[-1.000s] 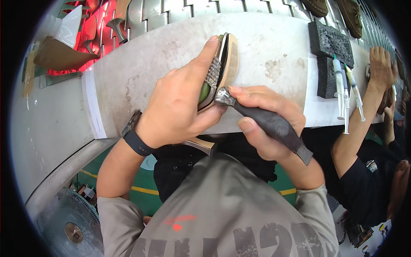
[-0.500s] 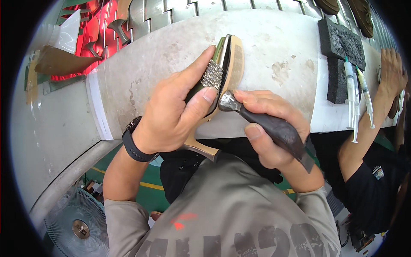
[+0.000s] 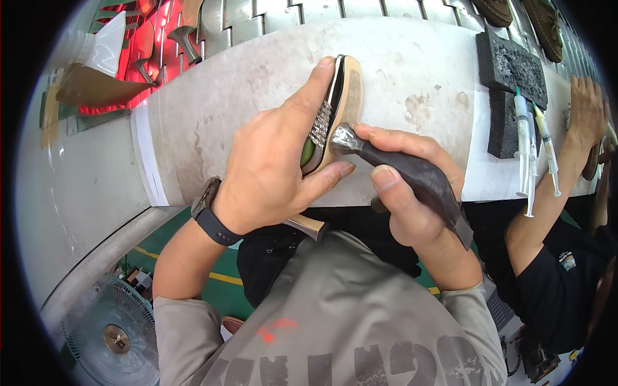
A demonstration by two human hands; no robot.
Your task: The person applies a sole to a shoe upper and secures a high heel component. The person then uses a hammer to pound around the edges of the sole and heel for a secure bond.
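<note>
My left hand (image 3: 267, 164) is closed around a high-heeled sandal (image 3: 351, 80), its tan sole turned toward the right. Between my fingers shows a glittering strap (image 3: 320, 125), with a bit of green form (image 3: 309, 152) inside the shoe. The heel (image 3: 306, 225) points down toward my lap. My right hand (image 3: 421, 186) grips a dark-handled hand tool (image 3: 412, 168). Its rounded metal head (image 3: 346, 139) is against the sole's edge, near the strap. A flat metal end sticks out behind my palm.
A stained pale worktop (image 3: 212, 122) lies under the shoe. Black foam blocks (image 3: 512, 67) and several syringes (image 3: 523, 141) are at the right, beside a co-worker's arm (image 3: 547, 174). Beyond the worktop runs a slatted metal conveyor (image 3: 270, 19). A fan (image 3: 116, 338) stands at lower left.
My left hand has shifted over the shoe, covering more of the strap and the green form. The tool's head has moved slightly up along the sole's edge.
</note>
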